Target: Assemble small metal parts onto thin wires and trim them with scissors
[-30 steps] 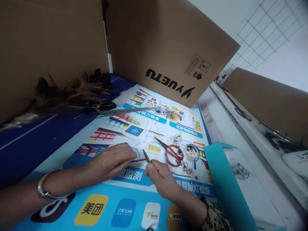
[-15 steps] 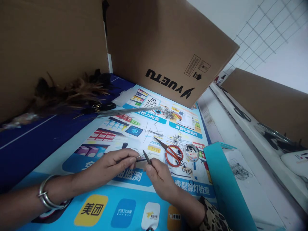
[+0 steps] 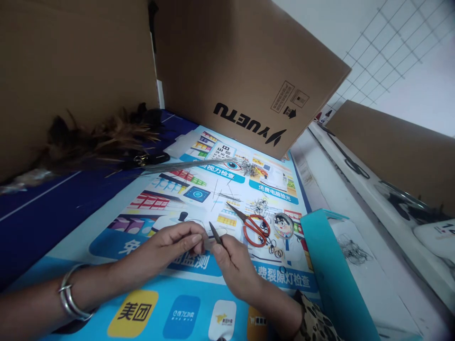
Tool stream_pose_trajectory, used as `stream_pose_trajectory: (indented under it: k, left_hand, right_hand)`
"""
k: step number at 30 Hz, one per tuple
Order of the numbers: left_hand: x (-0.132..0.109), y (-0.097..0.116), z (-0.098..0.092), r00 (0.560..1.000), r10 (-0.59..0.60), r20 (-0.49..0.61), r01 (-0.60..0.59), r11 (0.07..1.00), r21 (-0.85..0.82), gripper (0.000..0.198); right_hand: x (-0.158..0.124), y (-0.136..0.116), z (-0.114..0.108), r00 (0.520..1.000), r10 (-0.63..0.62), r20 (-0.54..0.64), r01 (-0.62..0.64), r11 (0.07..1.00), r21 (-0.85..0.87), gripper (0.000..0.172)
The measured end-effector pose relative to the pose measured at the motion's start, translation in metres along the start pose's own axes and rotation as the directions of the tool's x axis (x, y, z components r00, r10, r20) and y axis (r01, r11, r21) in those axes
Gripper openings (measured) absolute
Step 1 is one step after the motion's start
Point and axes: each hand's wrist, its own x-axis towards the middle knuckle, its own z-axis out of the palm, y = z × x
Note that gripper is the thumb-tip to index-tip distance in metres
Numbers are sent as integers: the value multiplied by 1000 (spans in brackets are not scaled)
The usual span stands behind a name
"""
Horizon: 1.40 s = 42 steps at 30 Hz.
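My left hand (image 3: pixel 174 244) is pinched shut on a thin piece of wire, held just above the printed poster (image 3: pixel 149 310). My right hand (image 3: pixel 232 265) grips small dark pliers (image 3: pixel 215 232), whose pointed tip sticks up toward the left fingertips. The two hands nearly touch. Red-handled scissors (image 3: pixel 253 223) lie just right of the hands, with small black rings (image 3: pixel 274 247) beside them. A round magnifier (image 3: pixel 283 225) sits right of the scissors. A silver bangle (image 3: pixel 69 293) circles my left wrist.
A bundle of long straight wires (image 3: pixel 185 164) lies across the poster's far part, ending by a pile of bent wire pieces (image 3: pixel 249 166). A feather duster (image 3: pixel 92 139) rests at the left. Cardboard panels (image 3: pixel 245 61) wall the back. A teal box lid (image 3: pixel 332 274) stands right.
My left hand lifted off the poster, drew back and pinched a wire. Both hands came closer together and the pliers tip now meets the left fingertips.
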Motion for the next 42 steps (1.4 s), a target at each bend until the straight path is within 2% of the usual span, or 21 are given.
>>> stream_pose_trajectory:
  k: [14,33,42]
  left_hand:
    - [0,-2,-2,999,32,-6,-31,996,86,30]
    - [-2,0,0,1000,18,18,-19,997,77,33]
    - [-3,2,0,994,106,-28,-99,978,184,29]
  right_hand:
    - [1,-6,-1,998,48,30,-47,999,-9,34]
    - [0,-2,4,999,31,18,-29,993,-112,35]
    - [-1,-6,0,996,51,67,-49,998,-31,37]
